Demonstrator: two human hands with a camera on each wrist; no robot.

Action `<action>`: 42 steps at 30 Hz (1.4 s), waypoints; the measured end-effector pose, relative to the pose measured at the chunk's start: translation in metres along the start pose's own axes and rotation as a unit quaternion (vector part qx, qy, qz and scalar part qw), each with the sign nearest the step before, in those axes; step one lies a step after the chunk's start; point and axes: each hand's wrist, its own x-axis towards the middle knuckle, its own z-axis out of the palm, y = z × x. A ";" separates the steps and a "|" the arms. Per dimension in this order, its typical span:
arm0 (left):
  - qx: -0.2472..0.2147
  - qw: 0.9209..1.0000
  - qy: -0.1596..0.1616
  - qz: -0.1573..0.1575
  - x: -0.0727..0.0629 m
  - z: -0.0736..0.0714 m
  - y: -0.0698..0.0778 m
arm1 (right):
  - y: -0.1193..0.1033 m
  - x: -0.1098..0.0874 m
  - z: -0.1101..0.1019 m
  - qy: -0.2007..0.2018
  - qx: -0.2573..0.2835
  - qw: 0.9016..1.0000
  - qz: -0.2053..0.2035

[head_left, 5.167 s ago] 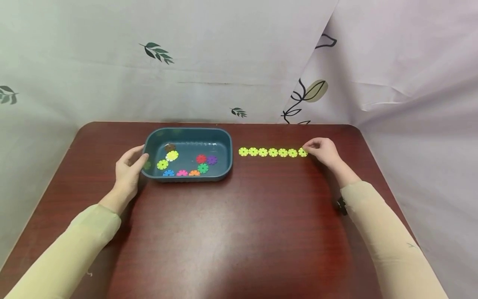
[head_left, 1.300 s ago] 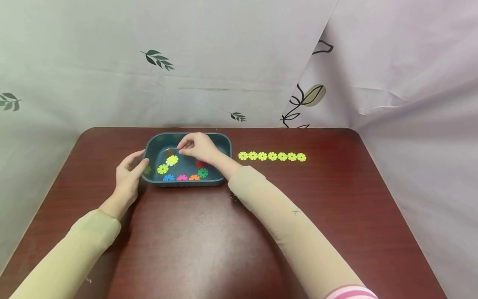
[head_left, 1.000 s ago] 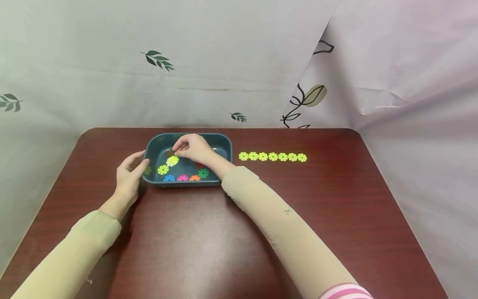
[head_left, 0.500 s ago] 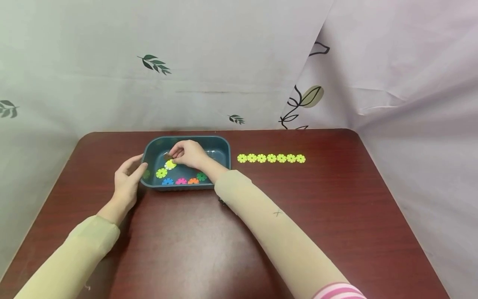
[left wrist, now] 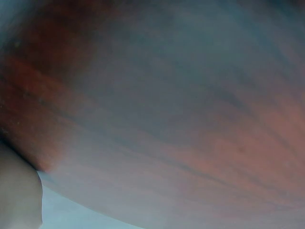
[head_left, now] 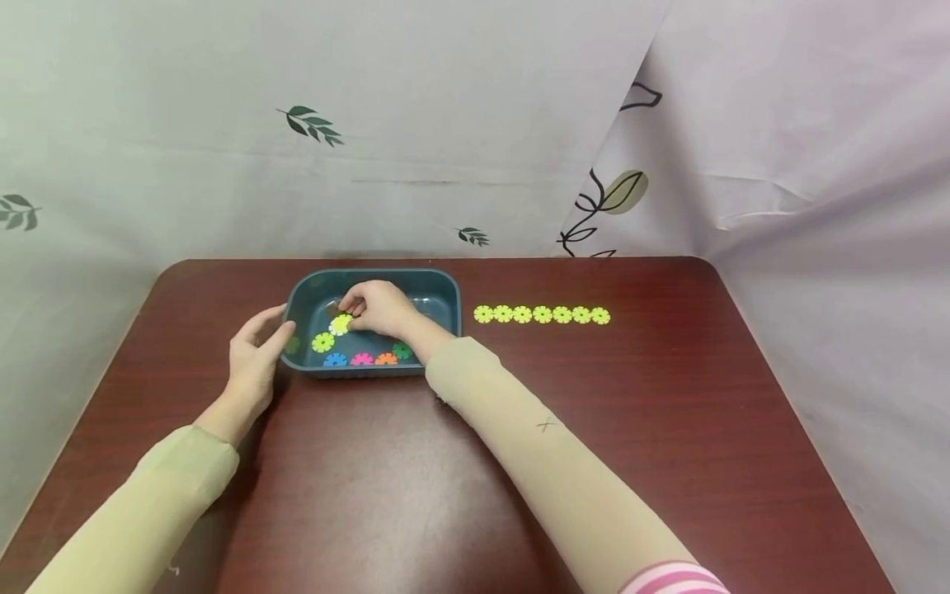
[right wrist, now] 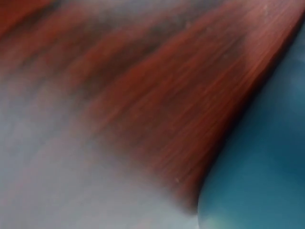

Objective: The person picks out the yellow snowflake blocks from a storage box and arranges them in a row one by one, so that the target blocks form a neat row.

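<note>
A dark teal tray point(head_left: 445, 289) stands at the back left of the table in the head view. My left hand point(head_left: 252, 355) grips its left end, thumb at the rim and fingers outside. Reaching inside, my right hand point(head_left: 382, 309) pinches the edge of a bright yellow snowflake disc point(head_left: 340, 322) between thumb and fingertips. That disc overlaps a white one point(head_left: 336, 331). Close by lie a brown disc point(head_left: 333, 309) and a yellow-green disc point(head_left: 322, 342). Blue point(head_left: 335, 360), pink point(head_left: 362, 360), orange point(head_left: 386, 359) and green point(head_left: 402, 351) discs lie along the near wall.
Right of the tray, several yellow-green snowflake discs point(head_left: 543, 314) form a straight row on the reddish-brown table point(head_left: 668, 396). A pale cloth with leaf prints point(head_left: 416, 124) hangs behind the table. Both wrist views are blurred, showing mostly wood and teal tray wall point(right wrist: 262, 162).
My right hand has come from the right end of the disc row into the tray, then moved left to the yellow snowflake disc. The left hand keeps its grip on the tray.
</note>
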 end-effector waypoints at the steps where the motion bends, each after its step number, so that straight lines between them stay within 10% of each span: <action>1: 0.001 1.000 0.000 0.001 0.000 0.000 0.000 | 0.000 0.000 0.000 -0.002 -0.008 1.000 -0.001; 21: -0.007 1.000 0.006 0.003 -0.001 0.002 0.002 | -0.004 0.001 0.003 -0.019 -0.115 0.993 -0.012; 42: 0.006 1.000 0.011 -0.003 0.002 0.002 0.000 | -0.006 -0.006 -0.003 -0.006 -0.018 1.000 -0.019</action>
